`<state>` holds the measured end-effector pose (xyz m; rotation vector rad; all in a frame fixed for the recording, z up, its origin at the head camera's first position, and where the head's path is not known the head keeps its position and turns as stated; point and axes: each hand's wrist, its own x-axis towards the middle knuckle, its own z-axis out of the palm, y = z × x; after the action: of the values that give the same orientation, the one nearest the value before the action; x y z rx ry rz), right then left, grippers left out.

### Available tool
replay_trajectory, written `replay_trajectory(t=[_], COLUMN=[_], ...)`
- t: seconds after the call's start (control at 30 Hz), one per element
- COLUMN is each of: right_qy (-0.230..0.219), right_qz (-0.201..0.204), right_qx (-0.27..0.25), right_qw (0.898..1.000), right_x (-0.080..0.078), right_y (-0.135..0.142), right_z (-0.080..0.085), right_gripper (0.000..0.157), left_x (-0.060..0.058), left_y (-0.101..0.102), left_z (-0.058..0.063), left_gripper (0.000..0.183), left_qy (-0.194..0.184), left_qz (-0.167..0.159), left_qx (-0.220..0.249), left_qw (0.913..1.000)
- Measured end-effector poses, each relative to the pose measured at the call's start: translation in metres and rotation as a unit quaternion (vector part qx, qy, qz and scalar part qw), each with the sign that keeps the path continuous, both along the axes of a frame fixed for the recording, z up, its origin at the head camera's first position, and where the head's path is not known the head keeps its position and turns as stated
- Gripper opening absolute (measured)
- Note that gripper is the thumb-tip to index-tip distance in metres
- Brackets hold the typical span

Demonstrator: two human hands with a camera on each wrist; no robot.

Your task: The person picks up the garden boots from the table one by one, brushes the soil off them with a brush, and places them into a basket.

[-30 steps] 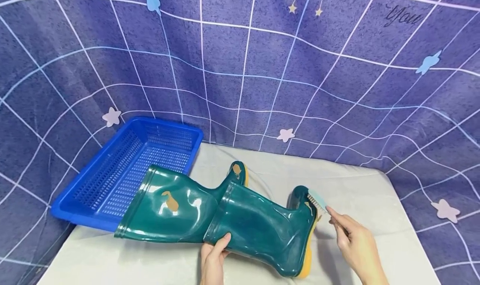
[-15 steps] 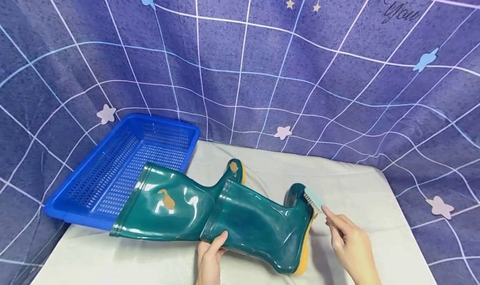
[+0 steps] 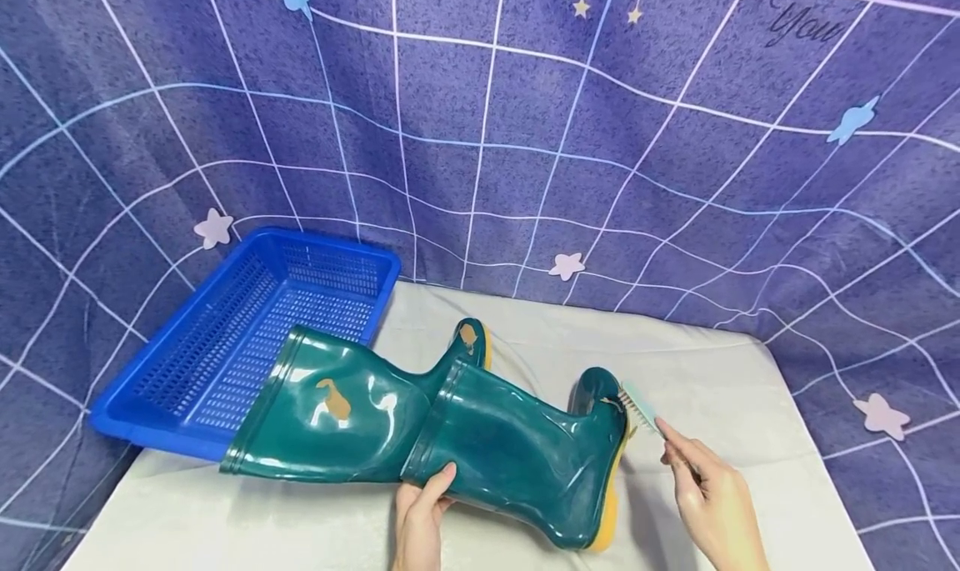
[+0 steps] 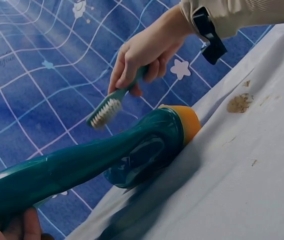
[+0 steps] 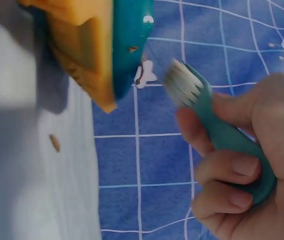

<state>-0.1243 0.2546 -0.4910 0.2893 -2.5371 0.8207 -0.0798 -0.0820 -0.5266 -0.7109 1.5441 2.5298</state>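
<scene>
A glossy green rain boot (image 3: 510, 438) with a yellow sole lies on its side, toe to the right. My left hand (image 3: 420, 521) grips the near edge of its shaft, thumb on top and fingers underneath. In my right hand (image 3: 708, 496) is a small teal scrubbing brush (image 5: 237, 140), its handle wrapped by the fingers. The pale bristles (image 4: 106, 114) are close by the boot's toe, where a little brown dirt shows. Behind lies a second green boot (image 3: 285, 438) with tan dirt patches on shaft and toe, partly covered by the first.
A blue perforated plastic basket (image 3: 161, 439) stands at the back left, with the second boot's shaft overlapping its near corner. Dried dirt crumbs (image 4: 240, 103) lie on the white cloth (image 3: 720, 404). A purple gridded curtain (image 3: 525, 179) hangs behind.
The brush has moved back and forth over the toe and now sits slightly right of where it was half a second ago. The left hand keeps its grip on the boot.
</scene>
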Motion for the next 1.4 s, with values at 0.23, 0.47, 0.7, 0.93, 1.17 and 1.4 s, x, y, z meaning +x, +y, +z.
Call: replay_trajectory(t=[0.23, 0.47, 0.7, 0.93, 1.17, 1.4], right_qy=[0.042, 0.023, -0.105, -0.065, -0.132, -0.113], right_qz=[-0.004, 0.022, -0.018, -0.021, -0.02, -0.042], right_qx=[0.036, 0.039, 0.031, 0.04, 0.033, 0.045], right_qw=[0.998, 0.999, 0.994, 0.997, 0.99, 0.992], right_x=[-0.006, -0.006, 0.008, 0.003, 0.011, 0.015], right_y=[-0.006, -0.008, 0.006, 0.003, 0.005, 0.007], right_z=[-0.017, -0.013, 0.011, 0.003, 0.014, 0.016], right_gripper=[0.045, 0.043, 0.031, 0.033, 0.03, 0.031], left_x=[0.0, 0.0, 0.0, 0.0, 0.0, 0.0], left_y=[0.0, 0.002, 0.001, 0.001, 0.003, 0.003], left_z=[-0.003, 0.0, 0.0, 0.001, 0.0, 0.0], left_gripper=[0.029, 0.039, 0.036, 0.032, 0.032, 0.033], left_qy=[0.009, -0.009, -0.001, 0.007, 0.012, 0.012], left_qz=[-0.006, 0.001, -0.001, 0.006, 0.012, 0.014], left_qx=[-0.004, -0.008, 0.0, 0.008, 0.003, -0.003], left_qw=[0.9999, 0.9999, 1.0, 0.9999, 0.9999, 0.9998])
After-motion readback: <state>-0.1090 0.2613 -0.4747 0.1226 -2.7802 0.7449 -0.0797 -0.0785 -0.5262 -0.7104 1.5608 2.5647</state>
